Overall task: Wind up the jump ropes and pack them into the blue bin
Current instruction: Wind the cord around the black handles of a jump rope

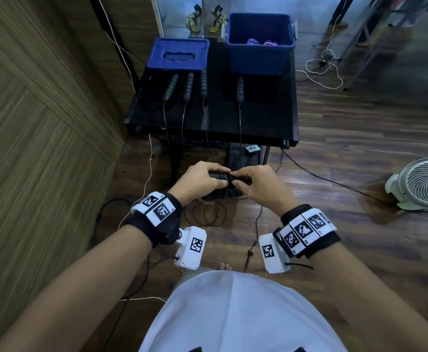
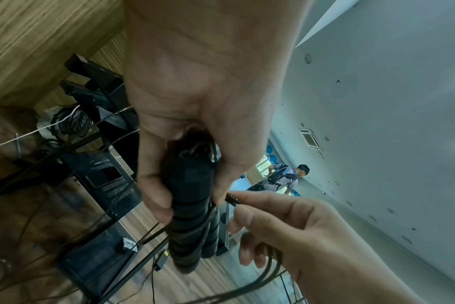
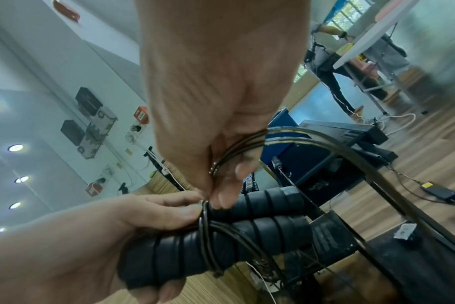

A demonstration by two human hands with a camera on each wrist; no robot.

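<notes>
My left hand (image 1: 202, 179) grips two black ribbed jump rope handles (image 3: 247, 228) held side by side, below the table's front edge. My right hand (image 1: 253, 185) pinches the thin black rope (image 3: 237, 152) where it loops round the handles (image 2: 192, 222). Loose rope coils (image 1: 207, 212) hang under my hands above the floor. The blue bin (image 1: 258, 41) stands at the table's far right with purple rope bundles (image 1: 261, 42) inside. Several more handles (image 1: 190, 86) lie on the black table (image 1: 271, 118), and their ropes trail over the front edge.
A blue lid (image 1: 178, 54) lies at the table's far left. A wood panel wall (image 1: 42, 123) runs along the left. A white floor fan (image 1: 423, 184) stands at the right. Cables (image 1: 319, 69) cross the wooden floor, and sandals (image 1: 207, 19) lie beyond the table.
</notes>
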